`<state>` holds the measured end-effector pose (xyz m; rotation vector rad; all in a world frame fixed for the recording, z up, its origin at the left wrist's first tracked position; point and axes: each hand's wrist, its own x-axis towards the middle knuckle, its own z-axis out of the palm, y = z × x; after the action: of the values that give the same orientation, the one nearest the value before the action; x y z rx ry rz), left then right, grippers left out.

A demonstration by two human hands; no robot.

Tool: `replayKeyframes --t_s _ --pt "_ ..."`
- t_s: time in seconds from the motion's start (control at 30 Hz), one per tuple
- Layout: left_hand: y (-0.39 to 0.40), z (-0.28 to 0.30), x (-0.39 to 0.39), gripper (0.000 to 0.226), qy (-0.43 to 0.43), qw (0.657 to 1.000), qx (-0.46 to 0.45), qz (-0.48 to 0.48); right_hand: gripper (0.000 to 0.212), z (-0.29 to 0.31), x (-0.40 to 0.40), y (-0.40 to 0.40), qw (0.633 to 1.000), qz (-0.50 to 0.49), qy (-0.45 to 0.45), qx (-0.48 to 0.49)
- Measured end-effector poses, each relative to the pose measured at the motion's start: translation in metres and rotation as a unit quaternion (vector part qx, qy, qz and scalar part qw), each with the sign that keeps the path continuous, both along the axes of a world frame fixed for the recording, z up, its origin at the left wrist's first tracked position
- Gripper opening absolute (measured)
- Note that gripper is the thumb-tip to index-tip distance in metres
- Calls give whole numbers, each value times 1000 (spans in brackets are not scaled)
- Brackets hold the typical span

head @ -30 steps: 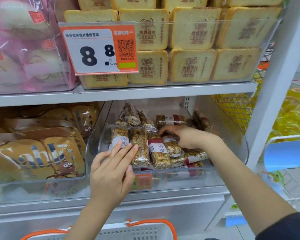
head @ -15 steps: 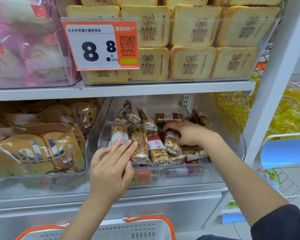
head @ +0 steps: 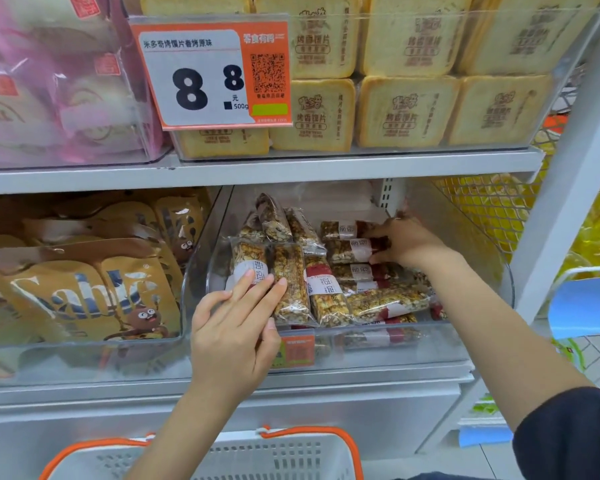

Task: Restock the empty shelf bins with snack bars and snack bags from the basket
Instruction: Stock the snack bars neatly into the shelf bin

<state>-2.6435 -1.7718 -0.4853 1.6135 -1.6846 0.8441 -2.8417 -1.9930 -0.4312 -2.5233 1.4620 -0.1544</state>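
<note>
Clear bin (head: 471, 216), centre frame: holds snack bars (head: 326, 292), loosely piled.
Left hand (head: 232, 337), lower centre: fingers straight, pressing front upright bars.
Right hand (head: 407, 242), centre right: fingers curled on a bar at the back.
Risk: leaning front row toppling if released; slick wrappers sliding.
Change: right hand moved deeper and rightward; left unchanged.
Basket (head: 326, 445): bottom edge.
</note>
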Motion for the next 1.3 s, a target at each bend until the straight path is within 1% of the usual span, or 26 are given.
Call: replayKeyframes --t_s 0.13,0.23,0.37,0.5,0.53,0.57,0.63,0.67,0.7,0.73,0.77,0.83,0.9,1.0,1.07,1.13,1.23,1.27,1.3 --pt "1 1 -1 41 3 1000 -6 -1 56 -9 7 0 998 4 -5 -60" --pt "2 2 -1 41 3 1000 0 -3 53 -14 11 -3 997 -3 -26 -72" --pt "5 3 -2 41 9 1000 11 1 50 -19 8 -5 997 2 -46 -55" --pt "5 3 -1 40 8 1000 25 3 65 -17 5 -4 998 -6 -51 -27" --pt "5 4 -1 40 8 1000 28 2 66 -14 4 -1 998 -9 -63 -25" --pt "5 4 -1 40 8 1000 29 1 64 -11 2 4 995 -13 -92 -22" --pt "6 5 -1 41 7 1000 29 0 53 -2 -6 16 982 -23 -185 -28" --pt "6 4 -1 41 6 1000 28 -1 48 3 -10 25 971 -15 -234 -44" --pt "6 4 -1 41 5 1000 26 0 46 9 -13 35 964 11 -258 -59" --pt "6 4 -1 41 5 1000 24 0 46 15 -15 48 965 55 -251 -56" --pt "5 3 -1 40 5 1000 22 1 48 19 -14 59 968 108 -224 -33" --pt "5 3 -2 40 5 1000 16 3 64 17 -5 80 969 192 -148 40" --pt "5 3 -1 39 3 1000 15 4 79 9 8 90 968 232 -75 57" --pt "4 3 -2 40 3 1000 16 4 80 4 22 92 972 232 -13 25" --pt "5 3 -1 40 4 1000 18 4 77 7 26 91 975 224 1 -2" --pt "4 3 -1 40 5 1000 16 2 69 15 21 90 978 205 -13 -33" --pt "5 3 -1 41 6 1000 16 1 52 29 -2 80 984 149 -23 -98" --pt "5 3 -1 41 6 1000 16 0 52 33 -10 77 986 131 -40 -97" --pt "5 3 -1 41 6 1000 17 -1 59 35 -17 75 989 107 -70 -68"
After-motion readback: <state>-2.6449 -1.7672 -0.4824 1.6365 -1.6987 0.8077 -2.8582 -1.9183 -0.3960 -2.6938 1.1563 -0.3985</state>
